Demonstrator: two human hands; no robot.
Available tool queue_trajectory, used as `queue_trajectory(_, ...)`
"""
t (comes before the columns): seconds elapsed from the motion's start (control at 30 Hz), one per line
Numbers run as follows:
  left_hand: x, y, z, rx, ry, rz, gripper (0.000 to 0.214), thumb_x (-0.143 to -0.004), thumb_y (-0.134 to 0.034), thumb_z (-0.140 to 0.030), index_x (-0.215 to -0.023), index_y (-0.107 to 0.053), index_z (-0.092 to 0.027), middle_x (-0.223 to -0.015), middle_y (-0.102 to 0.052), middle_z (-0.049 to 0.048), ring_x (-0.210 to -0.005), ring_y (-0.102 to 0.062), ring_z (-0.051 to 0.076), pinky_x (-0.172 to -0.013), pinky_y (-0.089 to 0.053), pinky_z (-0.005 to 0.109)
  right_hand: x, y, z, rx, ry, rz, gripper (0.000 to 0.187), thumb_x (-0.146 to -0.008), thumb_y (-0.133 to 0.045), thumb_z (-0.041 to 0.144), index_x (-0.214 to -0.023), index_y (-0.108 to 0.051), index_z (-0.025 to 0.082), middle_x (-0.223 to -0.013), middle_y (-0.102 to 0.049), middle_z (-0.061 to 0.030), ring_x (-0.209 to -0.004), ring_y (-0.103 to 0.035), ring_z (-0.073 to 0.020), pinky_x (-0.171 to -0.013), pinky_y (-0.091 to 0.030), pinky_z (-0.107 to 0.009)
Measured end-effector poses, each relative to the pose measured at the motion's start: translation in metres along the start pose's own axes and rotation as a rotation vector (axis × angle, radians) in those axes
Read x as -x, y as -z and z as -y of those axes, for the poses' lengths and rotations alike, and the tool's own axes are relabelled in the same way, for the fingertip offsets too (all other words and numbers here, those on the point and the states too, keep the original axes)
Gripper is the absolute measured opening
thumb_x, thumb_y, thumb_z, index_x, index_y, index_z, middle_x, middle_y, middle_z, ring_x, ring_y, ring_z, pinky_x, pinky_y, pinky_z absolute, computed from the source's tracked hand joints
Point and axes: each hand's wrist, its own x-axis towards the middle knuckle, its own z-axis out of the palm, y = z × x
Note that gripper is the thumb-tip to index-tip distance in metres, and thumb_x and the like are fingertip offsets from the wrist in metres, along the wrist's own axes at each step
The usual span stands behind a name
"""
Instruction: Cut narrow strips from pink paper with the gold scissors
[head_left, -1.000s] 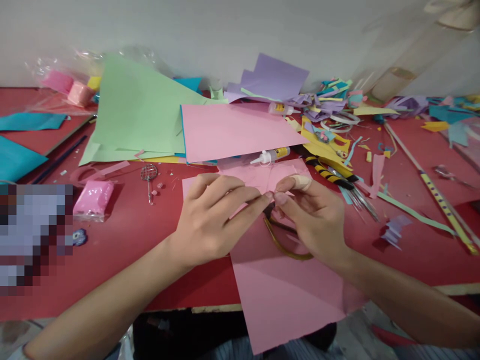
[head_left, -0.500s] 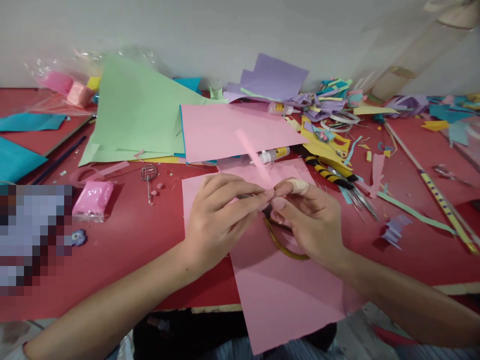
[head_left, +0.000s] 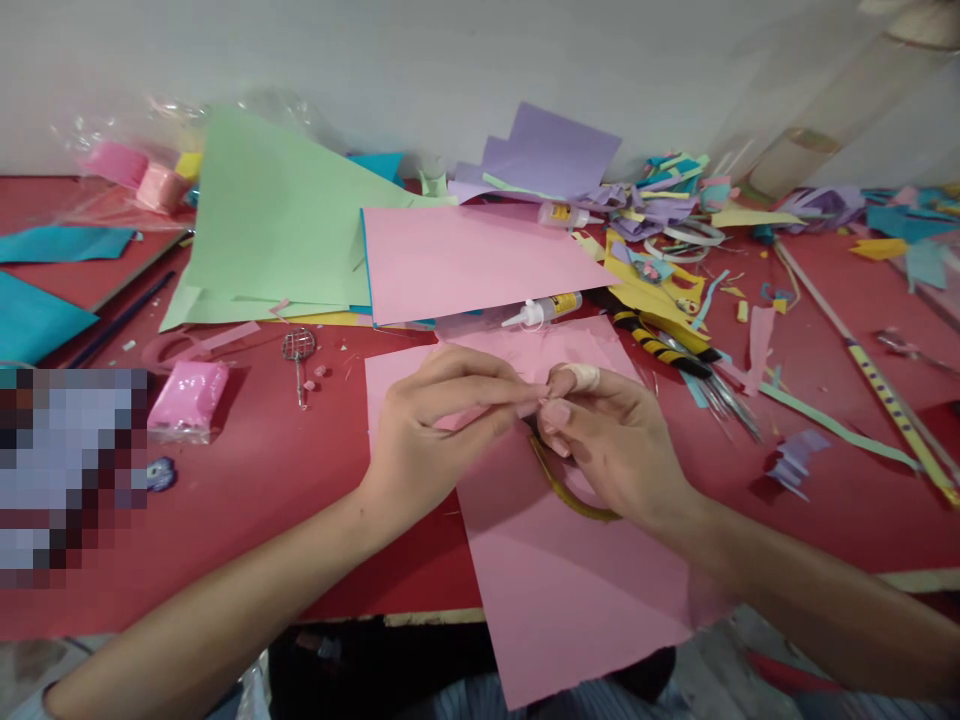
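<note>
My left hand [head_left: 442, 420] and my right hand [head_left: 607, 440] meet fingertip to fingertip above a pink paper sheet [head_left: 555, 570] that overhangs the table's front edge. Both pinch a small pink paper piece [head_left: 534, 400] between thumb and fingers; most of it is hidden by the fingertips. My right index finger wears a bandage. Under my right hand lies a pair of scissors [head_left: 562, 485] with olive handles, partly covered. A small glue bottle [head_left: 541, 310] lies just beyond the hands.
The red table [head_left: 255, 500] carries a green sheet [head_left: 277, 220], another pink sheet [head_left: 465, 260], purple paper [head_left: 547, 155], blue sheets [head_left: 37, 320] at left, a pink packet [head_left: 186, 398], yellow-black tools [head_left: 667, 350] and many scraps at right. A pixelated patch covers the lower left.
A pink strip that stuck up between the fingertips half a second ago no longer shows. Both hands have stayed pinched together, shifting slightly.
</note>
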Motion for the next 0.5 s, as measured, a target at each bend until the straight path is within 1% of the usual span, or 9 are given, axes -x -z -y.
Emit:
queue_trajectory(0.1, -0.0001, 0.0008, -0.0021, 0.067, 0.093, -0.004, 0.012, -0.081, -0.075, -0.012, -0.089, -0.075, -0.02, -0.085, -0.072, 0.0019, -0.082, -0.067, 0.014, -0.075, -0.055, 0.026, -0.0006, 0.0022, -0.0008, 0.023, 0.018, 0.035, 0.006, -0.081, -0.077, 0.02, -0.083, -0.073, 0.025, -0.067, -0.057, 0.0039, -0.054, -0.048, -0.0071, -0.049, -0.037, -0.021)
queue_trajectory(0.17, 0.0004, 0.0005, -0.003, 0.054, 0.109, -0.018, 0.01, -0.08, -0.076, -0.014, -0.088, -0.073, -0.019, -0.084, -0.072, 0.0014, -0.082, -0.067, 0.015, -0.076, -0.055, 0.028, -0.0007, 0.0029, -0.0011, 0.038, 0.033, 0.043, 0.006, -0.082, -0.076, 0.019, -0.083, -0.074, 0.025, -0.07, -0.058, 0.0034, -0.056, -0.049, -0.007, -0.049, -0.037, -0.021)
queue_trajectory(0.23, 0.0008, -0.0002, -0.0033, -0.011, 0.056, -0.025, 0.007, -0.082, -0.075, -0.014, -0.085, -0.072, -0.019, -0.083, -0.073, 0.0013, -0.081, -0.068, 0.015, -0.077, -0.055, 0.029, -0.0007, 0.0027, -0.0007, 0.047, 0.042, 0.039, 0.006, -0.082, -0.076, 0.019, -0.083, -0.074, 0.024, -0.074, -0.059, 0.003, -0.057, -0.049, -0.007, -0.05, -0.037, -0.022)
queue_trajectory(0.37, 0.0016, -0.0017, -0.0022, -0.156, -0.137, -0.024, 0.01, -0.085, -0.07, -0.009, -0.089, -0.072, -0.018, -0.088, -0.076, 0.0036, -0.083, -0.069, 0.015, -0.079, -0.055, 0.03, -0.0002, 0.001, 0.0004, 0.08, 0.061, 0.018, 0.007, -0.082, -0.076, 0.019, -0.082, -0.074, 0.025, -0.072, -0.06, 0.0037, -0.056, -0.048, -0.007, -0.05, -0.039, -0.022)
queue_trajectory(0.43, 0.0022, -0.0023, -0.0012, -0.201, -0.187, -0.025, 0.013, -0.085, -0.069, -0.007, -0.092, -0.072, -0.018, -0.091, -0.076, 0.0044, -0.085, -0.07, 0.015, -0.079, -0.055, 0.03, -0.0001, 0.0008, 0.0003, 0.09, 0.077, 0.009, 0.008, -0.082, -0.076, 0.018, -0.083, -0.074, 0.026, -0.072, -0.06, 0.0041, -0.055, -0.048, -0.0066, -0.051, -0.04, -0.022)
queue_trajectory(0.5, 0.0029, -0.0026, -0.0003, -0.226, -0.198, -0.03, 0.014, -0.085, -0.069, -0.007, -0.093, -0.072, -0.019, -0.091, -0.077, 0.004, -0.086, -0.071, 0.015, -0.079, -0.056, 0.03, -0.0004, 0.0014, -0.0006, 0.089, 0.081, -0.002, 0.009, -0.081, -0.077, 0.017, -0.083, -0.074, 0.026, -0.074, -0.061, 0.0042, -0.055, -0.049, -0.0062, -0.051, -0.041, -0.021)
